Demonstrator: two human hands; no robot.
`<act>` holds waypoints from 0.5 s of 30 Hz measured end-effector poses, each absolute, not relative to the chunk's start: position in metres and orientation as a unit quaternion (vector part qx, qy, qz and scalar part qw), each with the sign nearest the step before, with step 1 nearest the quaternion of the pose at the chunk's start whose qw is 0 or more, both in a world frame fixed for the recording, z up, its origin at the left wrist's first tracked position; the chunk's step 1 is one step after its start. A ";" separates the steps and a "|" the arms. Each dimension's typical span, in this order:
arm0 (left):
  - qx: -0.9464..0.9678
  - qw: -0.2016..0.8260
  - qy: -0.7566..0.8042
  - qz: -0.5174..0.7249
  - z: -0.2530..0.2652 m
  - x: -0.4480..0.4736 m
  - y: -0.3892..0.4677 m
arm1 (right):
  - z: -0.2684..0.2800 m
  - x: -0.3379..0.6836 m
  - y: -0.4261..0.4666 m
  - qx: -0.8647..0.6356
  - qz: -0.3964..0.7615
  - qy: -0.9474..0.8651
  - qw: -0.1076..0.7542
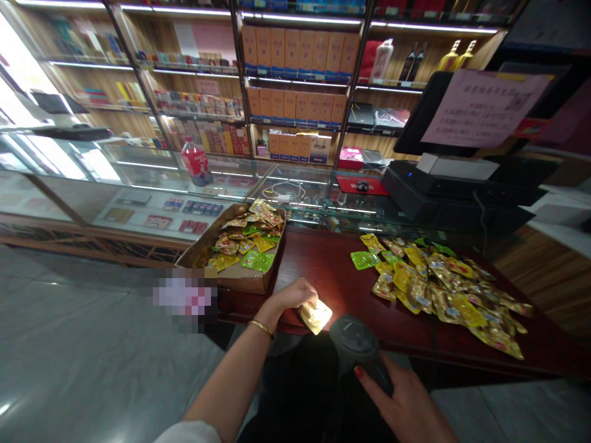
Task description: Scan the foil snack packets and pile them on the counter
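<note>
My left hand [299, 294] pinches a small gold snack packet [316, 316] above the front edge of the dark red counter. Bright light falls on the packet. My right hand [401, 391] grips a dark barcode scanner [354, 338], its head pointed at the packet and close to it. To the left, a shallow cardboard box [244, 283] holds several gold, yellow and green packets. A loose heap of similar packets [429, 277] lies on the counter to the right.
Behind the counter [307, 261] runs a glass display case [152, 184] with a red-labelled bottle [196, 161] on top. A monitor [418, 117] with a pink paper sheet stands at the right, near a mouse [362, 186] on a red pad. Stocked shelves line the wall.
</note>
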State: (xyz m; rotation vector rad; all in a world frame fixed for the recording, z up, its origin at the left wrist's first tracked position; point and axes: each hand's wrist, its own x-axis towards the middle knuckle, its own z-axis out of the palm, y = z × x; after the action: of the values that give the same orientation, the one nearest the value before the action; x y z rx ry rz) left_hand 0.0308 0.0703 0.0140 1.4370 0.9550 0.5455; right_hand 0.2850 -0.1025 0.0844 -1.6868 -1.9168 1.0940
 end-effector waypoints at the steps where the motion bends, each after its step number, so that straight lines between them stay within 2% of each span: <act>1: 0.627 0.616 0.416 0.233 0.014 0.031 0.071 | 0.085 0.284 -0.102 -0.604 0.386 -0.672 0.186; 15: 0.639 0.594 0.452 0.187 0.020 0.035 0.076 | 0.096 0.294 -0.121 -0.611 0.365 -0.670 0.214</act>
State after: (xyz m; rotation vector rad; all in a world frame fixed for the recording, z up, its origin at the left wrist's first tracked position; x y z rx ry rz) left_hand 0.0351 0.0756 0.0201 1.4839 1.0508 0.4355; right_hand 0.2935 -0.1213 0.0960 -1.6938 -1.8575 1.0125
